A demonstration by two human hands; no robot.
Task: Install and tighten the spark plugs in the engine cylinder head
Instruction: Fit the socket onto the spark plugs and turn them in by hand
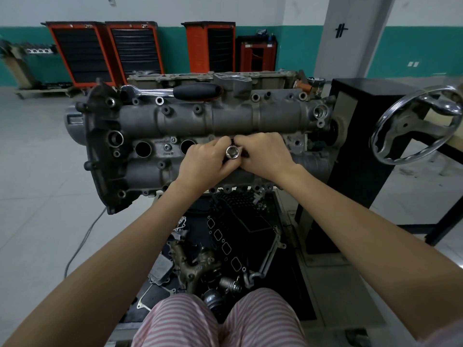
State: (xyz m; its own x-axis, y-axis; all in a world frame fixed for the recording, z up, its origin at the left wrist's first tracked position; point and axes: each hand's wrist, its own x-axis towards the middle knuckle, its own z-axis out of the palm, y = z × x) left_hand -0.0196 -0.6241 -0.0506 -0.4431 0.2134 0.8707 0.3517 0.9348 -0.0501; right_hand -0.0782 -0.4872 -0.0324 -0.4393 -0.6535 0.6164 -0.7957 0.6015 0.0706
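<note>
Both hands closed around one spark plug socket (231,152): left hand (208,159) gripping from the left, right hand (265,156) pinching from the right. Socket upright over a plug well in the cylinder head (225,118), open end facing up. Ratchet wrench (172,91) lying on the head's far edge, well apart. Two open plug wells (142,149) to the left.

Ratchet (170,92) on cylinder head (200,118) rear edge; handwheel (416,126) right; loose parts (225,246) below.

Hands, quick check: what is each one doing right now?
Left hand: fingers curled around the socket, holding it.
Right hand: also gripping the socket, from the other side.
</note>
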